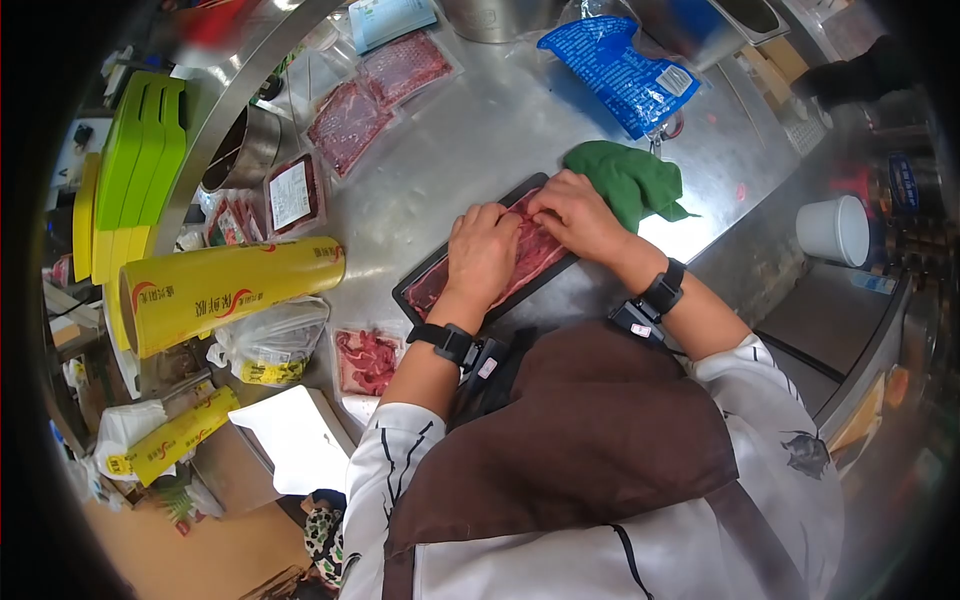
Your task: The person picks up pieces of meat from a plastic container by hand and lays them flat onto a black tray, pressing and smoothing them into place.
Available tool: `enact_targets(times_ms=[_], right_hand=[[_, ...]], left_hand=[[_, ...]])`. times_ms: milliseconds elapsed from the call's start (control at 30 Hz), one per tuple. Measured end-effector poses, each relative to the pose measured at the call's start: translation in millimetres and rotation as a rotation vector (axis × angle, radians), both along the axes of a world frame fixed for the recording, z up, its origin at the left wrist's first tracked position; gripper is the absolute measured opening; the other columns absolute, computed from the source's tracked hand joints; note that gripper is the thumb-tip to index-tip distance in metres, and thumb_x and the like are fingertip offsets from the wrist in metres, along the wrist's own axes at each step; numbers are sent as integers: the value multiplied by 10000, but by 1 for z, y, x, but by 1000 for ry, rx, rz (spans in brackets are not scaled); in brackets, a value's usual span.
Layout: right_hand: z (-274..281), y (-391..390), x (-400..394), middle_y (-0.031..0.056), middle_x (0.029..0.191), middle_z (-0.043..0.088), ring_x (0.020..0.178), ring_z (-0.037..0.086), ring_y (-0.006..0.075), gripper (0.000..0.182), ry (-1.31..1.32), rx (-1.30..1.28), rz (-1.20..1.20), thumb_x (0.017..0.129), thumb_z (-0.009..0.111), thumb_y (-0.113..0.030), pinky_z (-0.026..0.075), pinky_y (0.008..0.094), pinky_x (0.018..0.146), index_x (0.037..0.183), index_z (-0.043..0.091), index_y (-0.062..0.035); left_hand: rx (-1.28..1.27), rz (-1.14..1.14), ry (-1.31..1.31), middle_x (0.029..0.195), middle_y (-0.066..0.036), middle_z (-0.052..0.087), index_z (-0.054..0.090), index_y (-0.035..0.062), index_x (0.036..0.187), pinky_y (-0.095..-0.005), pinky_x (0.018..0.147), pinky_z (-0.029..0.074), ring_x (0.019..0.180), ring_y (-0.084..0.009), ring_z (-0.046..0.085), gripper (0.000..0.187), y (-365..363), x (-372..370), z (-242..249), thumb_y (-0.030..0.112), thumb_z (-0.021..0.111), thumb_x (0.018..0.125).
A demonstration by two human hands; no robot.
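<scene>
A long black tray (541,281) lies at a slant on the steel table before me, filled with red sliced meat (537,252). My left hand (484,252) rests over the tray's middle, its fingers curled down onto the meat. Close beside it, my right hand (578,212) pinches at the meat near the tray's far end. Both sets of fingertips nearly meet, and the part they grip is mostly hidden. Just beyond my right hand is a crumpled green cloth (625,182).
Packs of red meat (350,125) and a blue printed bag (622,75) lie at the back. A big yellow film roll (235,290) is at left, above a plastic bag (275,340). Another meat pack (366,362) sits by my left forearm. A white tub (833,230) stands right.
</scene>
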State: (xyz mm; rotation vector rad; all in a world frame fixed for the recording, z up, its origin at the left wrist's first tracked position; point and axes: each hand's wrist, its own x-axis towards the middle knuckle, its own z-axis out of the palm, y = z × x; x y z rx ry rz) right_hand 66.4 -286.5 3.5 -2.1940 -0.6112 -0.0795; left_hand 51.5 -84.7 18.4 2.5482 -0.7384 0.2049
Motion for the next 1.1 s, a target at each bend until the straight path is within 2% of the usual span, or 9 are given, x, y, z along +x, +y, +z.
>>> enact_targets(times_ms=[333,433,533,733,867,967,1100], right_hand=[[0,1,0,41,885,635,982,557,265,91,0,-3,-12,813,690,-77,406,403,880,897,672,-103],[-2,2,-2,50,905,627,988,554,275,106,-61,-26,-27,798,697,-67,414,409,877,896,678,-101],[-5,2,-2,61,923,620,991,550,286,122,-144,-36,-54,783,706,-61,423,411,870,898,687,-96],[-2,4,-1,69,908,612,993,550,292,101,-187,-52,-113,783,705,-65,432,407,861,883,698,-74],[-5,2,0,70,960,639,1021,556,289,114,-178,-104,-137,791,696,-66,433,409,890,903,713,-64],[5,0,1,63,1041,662,1089,555,280,152,-284,-82,-112,796,693,-79,420,426,967,944,726,-64],[7,-4,0,53,1108,663,1165,541,269,199,-287,-173,86,807,695,-120,370,465,1067,995,729,-66]], left_hand=[[209,-46,1,948,-81,607,659,69,928,-414,821,439,950,-280,580,124,-5,6,-4,134,683,825],[159,-50,16,967,-73,615,674,73,976,-410,847,429,959,-273,582,163,-4,1,5,139,688,828],[121,-73,-2,945,-61,614,692,59,992,-409,863,419,967,-253,575,178,-3,-3,12,153,640,850],[153,-142,-38,1054,-46,635,717,67,1059,-404,906,412,1046,-237,566,245,4,-6,11,148,687,830],[207,-175,-17,1209,-80,620,678,32,1155,-426,994,398,1153,-265,550,333,8,-12,9,145,672,842],[225,-189,3,1328,-123,576,616,5,1261,-453,1071,365,1241,-299,517,439,12,-18,9,160,666,853],[274,-227,92,1438,-181,498,530,-19,1357,-481,1154,296,1339,-331,456,536,19,-27,10,216,650,890]])
